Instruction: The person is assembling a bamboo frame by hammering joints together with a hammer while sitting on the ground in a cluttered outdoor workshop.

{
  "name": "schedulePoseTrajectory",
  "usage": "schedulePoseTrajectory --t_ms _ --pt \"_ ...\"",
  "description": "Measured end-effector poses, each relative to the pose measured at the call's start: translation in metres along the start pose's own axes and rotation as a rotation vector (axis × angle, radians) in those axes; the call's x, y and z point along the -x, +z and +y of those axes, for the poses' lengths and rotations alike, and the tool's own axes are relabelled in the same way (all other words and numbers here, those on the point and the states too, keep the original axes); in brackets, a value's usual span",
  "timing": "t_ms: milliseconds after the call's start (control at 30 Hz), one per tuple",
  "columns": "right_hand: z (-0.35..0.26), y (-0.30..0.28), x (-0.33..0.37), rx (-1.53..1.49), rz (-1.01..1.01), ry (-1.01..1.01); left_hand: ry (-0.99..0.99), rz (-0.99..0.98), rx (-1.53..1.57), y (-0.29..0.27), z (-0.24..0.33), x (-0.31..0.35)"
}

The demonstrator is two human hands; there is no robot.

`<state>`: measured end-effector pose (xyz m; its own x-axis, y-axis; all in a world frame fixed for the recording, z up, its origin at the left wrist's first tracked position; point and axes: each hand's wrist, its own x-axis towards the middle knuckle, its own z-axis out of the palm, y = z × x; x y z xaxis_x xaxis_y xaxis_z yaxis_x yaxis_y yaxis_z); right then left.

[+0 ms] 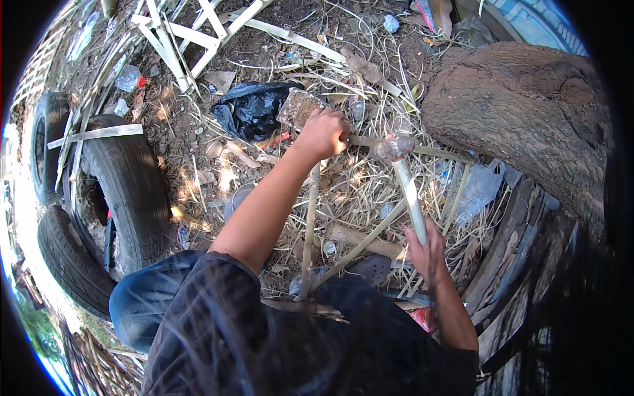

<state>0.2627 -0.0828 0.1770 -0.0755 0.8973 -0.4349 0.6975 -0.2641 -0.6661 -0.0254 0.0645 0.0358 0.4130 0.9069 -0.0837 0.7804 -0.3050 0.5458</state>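
My left hand (323, 135) is closed at the corner of a frame of split bamboo strips (309, 224). One strip runs right from my fist and another comes down toward my lap. Just beyond the knuckles lies a rough brownish block (298, 109), partly covered by the hand; whether my fingers also touch it, I cannot tell. My right hand (427, 249) is wrapped round the lower end of the pale handle of a hammer (411, 191). Its lumpy, rounded head is up, over the frame's far strip as seen from here, right of my left fist.
A thick tree trunk (515, 119) lies at the right, with a clear plastic bag (481, 188) below it. Old tyres (125, 185) stand at the left. A black plastic bag (251, 109) sits beyond my left arm, near a bamboo lattice (191, 36). Shavings litter the dirt.
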Motion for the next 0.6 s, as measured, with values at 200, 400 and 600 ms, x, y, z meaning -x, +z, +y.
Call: schedulePoseTrajectory --t_ms 200,400,600 --pt "-0.015 -0.052 0.067 0.166 0.031 0.124 0.051 0.085 0.031 -0.015 0.007 0.016" --pt "-0.033 -0.081 0.120 0.337 0.082 0.033 0.139 -0.359 -0.368 -0.135 -0.001 0.005" --pt "-0.076 -0.085 0.140 0.703 -0.044 -0.396 0.149 -0.114 -0.630 -0.334 0.041 0.101"
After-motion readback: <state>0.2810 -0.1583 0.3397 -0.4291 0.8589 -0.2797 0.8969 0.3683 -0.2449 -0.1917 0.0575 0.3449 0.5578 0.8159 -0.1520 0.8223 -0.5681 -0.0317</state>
